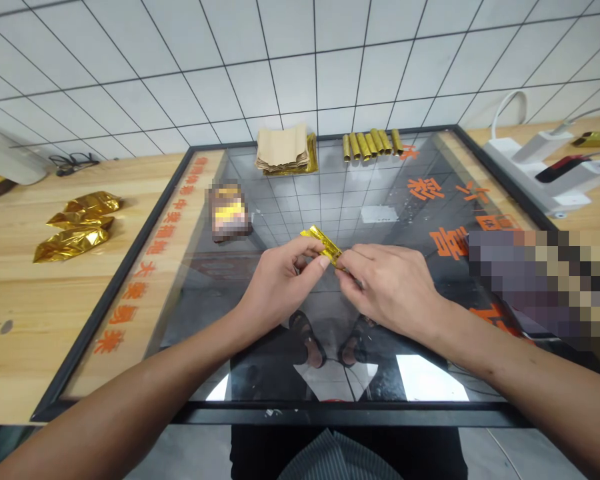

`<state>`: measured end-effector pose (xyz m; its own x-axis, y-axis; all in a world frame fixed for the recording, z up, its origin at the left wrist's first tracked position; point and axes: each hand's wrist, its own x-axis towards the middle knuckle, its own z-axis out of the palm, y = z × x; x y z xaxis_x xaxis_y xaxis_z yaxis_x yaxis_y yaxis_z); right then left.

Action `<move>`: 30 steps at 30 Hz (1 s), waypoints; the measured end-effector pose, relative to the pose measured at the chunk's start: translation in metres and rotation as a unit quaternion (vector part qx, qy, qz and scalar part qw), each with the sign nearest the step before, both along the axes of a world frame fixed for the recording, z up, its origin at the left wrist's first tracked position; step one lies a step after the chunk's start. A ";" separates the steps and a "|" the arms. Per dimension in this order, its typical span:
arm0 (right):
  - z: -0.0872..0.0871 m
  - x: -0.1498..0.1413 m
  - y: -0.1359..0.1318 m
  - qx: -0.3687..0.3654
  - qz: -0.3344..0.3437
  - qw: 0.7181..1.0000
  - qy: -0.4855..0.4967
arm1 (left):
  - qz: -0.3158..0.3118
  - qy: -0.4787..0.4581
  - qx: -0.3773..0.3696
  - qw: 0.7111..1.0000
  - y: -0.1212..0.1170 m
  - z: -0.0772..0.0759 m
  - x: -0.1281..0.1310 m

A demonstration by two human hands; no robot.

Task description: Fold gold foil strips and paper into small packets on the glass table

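A small folded strip of gold foil paper (322, 241) is held above the middle of a glass-topped panel (190, 293) with a black frame. My left hand (279, 279) pinches its near left part with thumb and fingers. My right hand (391, 285) is closed on the strip's right end, which its fingers hide. At the panel's far edge lie a stack of tan and gold paper sheets (284, 151) and a row of several rolled gold foil pieces (372, 144).
Three crumpled gold foil pieces (78, 225) lie on the wooden table (25, 300) to the left. A white power strip and cables (545, 175) sit at the far right. A white tiled wall stands behind. Blurred patches cover two spots on the panel.
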<state>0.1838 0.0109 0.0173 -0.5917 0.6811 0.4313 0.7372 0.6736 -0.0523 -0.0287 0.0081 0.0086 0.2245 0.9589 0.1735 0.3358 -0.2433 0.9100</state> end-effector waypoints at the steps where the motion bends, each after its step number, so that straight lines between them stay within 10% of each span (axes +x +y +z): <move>1: 0.001 -0.001 -0.002 -0.001 0.006 1.000 -0.001 | 0.004 -0.001 -0.002 1.000 0.001 -0.001 0.000; 11: 0.005 0.022 0.017 -0.026 -0.027 0.991 0.128 | 0.012 0.045 0.018 0.999 0.011 -0.002 -0.012; 20: -0.002 0.022 0.023 -0.113 0.138 0.975 0.131 | -0.071 0.026 -0.014 0.997 0.013 0.002 -0.017; 30: -0.001 0.023 0.023 -0.088 0.107 0.984 0.112 | -0.100 0.053 -0.004 0.994 0.011 0.009 -0.021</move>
<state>0.2071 0.0334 0.0160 -0.6334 0.6270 0.4535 0.5356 0.7782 -0.3279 -0.0499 0.0187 0.0180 0.4272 0.8947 0.1308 0.3764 -0.3075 0.8739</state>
